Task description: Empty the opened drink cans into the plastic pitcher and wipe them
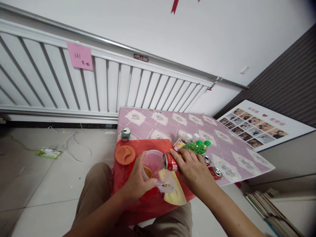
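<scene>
My left hand [138,179] is wrapped around the side of a clear plastic pitcher [156,158], which leans a little and has amber liquid in its bottom. In my right hand [194,166] a red drink can [171,161] lies tipped on its side, its opening at the pitcher's rim. Liquid seems to run from the can into the pitcher. An orange lid [125,154] rests on the red cloth [148,210], left of the pitcher. Under the pitcher's handle is a yellow cloth [178,192].
A green can [125,134] stands at the table's left. Beyond my right hand are green-capped bottles [199,146] and two more red cans [216,172]. The patterned tablecloth [177,119] reaches a white radiator [138,84]. A power strip [49,152] lies on the floor.
</scene>
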`<state>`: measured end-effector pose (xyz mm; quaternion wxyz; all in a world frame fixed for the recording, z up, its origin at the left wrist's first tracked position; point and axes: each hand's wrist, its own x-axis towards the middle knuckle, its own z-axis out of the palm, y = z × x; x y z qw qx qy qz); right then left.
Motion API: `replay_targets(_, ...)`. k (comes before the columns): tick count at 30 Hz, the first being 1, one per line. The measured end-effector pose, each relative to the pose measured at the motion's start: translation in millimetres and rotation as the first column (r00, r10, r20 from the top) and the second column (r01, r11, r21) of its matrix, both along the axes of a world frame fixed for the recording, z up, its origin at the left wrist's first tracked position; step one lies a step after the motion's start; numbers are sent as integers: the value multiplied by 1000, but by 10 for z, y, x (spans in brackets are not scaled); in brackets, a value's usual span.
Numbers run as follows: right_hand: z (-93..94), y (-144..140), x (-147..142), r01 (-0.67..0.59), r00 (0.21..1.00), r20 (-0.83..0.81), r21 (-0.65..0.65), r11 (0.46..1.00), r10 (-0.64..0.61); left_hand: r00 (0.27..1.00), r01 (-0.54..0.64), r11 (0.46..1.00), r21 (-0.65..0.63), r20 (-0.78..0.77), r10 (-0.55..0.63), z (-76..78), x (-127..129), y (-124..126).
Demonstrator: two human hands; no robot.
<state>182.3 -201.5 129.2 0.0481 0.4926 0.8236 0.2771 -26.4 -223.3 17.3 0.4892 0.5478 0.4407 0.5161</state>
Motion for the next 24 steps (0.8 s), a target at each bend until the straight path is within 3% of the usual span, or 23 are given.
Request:
replay_targets(17, 87, -47, -134, -16, 990, 141, 17, 1000, 13, 1000, 21, 1000, -23, -15, -21, 5, -7, 11)
replay_targets(24, 79, -55, -203, -90, 985, 154, 61, 994, 80, 1000, 22, 999, -26, -20, -23, -24, -19, 14)
